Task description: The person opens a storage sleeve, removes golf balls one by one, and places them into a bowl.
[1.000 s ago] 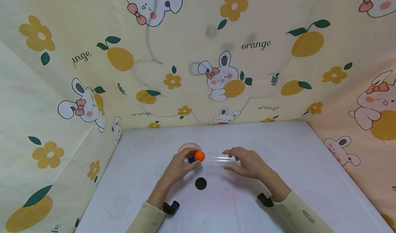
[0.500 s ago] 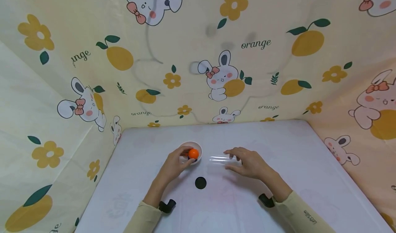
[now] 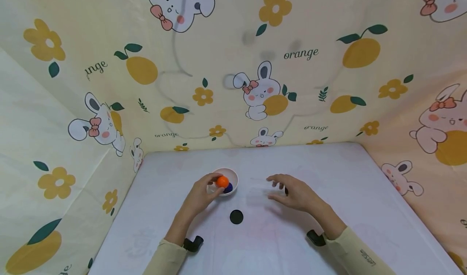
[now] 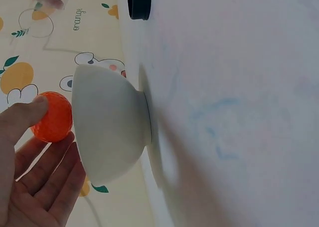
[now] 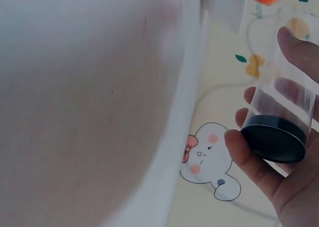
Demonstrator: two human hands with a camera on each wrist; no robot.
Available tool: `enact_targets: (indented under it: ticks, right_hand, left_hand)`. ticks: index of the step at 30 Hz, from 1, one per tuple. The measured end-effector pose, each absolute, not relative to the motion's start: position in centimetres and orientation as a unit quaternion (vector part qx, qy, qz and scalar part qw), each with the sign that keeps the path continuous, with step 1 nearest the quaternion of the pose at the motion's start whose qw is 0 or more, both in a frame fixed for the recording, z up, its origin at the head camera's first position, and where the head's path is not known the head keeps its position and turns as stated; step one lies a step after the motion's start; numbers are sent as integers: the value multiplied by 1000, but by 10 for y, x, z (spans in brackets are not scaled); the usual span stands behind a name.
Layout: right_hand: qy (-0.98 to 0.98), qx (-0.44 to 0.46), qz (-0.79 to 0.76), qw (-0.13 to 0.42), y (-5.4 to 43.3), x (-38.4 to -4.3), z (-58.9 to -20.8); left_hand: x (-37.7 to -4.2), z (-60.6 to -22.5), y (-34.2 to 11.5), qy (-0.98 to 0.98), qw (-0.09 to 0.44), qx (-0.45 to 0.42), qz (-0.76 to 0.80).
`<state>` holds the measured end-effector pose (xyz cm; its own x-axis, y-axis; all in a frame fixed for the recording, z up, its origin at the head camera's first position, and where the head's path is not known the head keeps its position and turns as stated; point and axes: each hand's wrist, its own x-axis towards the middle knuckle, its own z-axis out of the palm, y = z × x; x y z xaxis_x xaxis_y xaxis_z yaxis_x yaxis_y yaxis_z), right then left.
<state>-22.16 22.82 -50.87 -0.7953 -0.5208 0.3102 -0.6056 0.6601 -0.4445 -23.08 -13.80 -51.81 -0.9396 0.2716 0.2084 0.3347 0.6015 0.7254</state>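
Observation:
My left hand (image 3: 197, 194) pinches an orange ball (image 3: 222, 181) between thumb and fingers, over the near-left rim of a small white bowl (image 3: 234, 177). Inside the bowl lies a dark blue ball (image 3: 228, 188). From the left wrist view, the orange ball is right beside the mouth of the bowl, the thumb resting on it. My right hand (image 3: 293, 192) holds a clear tube (image 3: 257, 190) lying roughly level, its far end pointing toward the bowl. A black cap (image 5: 274, 139) closes the tube's end by the palm, and nothing shows inside the tube.
A round black lid (image 3: 236, 217) lies on the white tabletop (image 3: 270, 242) in front of the bowl. Patterned cloth walls (image 3: 219, 35) stand at the back and both sides. Black wrist mounts (image 3: 193, 243) sit at the cuffs.
My left hand has drawn the orange ball left, away from the tube's end, to over the bowl, uncovering the dark blue ball. My right hand and the tube have barely moved.

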Motion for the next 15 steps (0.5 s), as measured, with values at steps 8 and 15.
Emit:
enact_targets:
  ticks: [8, 15]
  right_hand:
    - [-906, 297, 299, 44, 231, -224, -509]
    - [-901, 294, 312, 63, 234, -224, -512]
  left_hand:
    - [-230, -517, -142, -901, 30, -162, -400]
    - [-230, -516, -143, -916, 27, -137, -377]
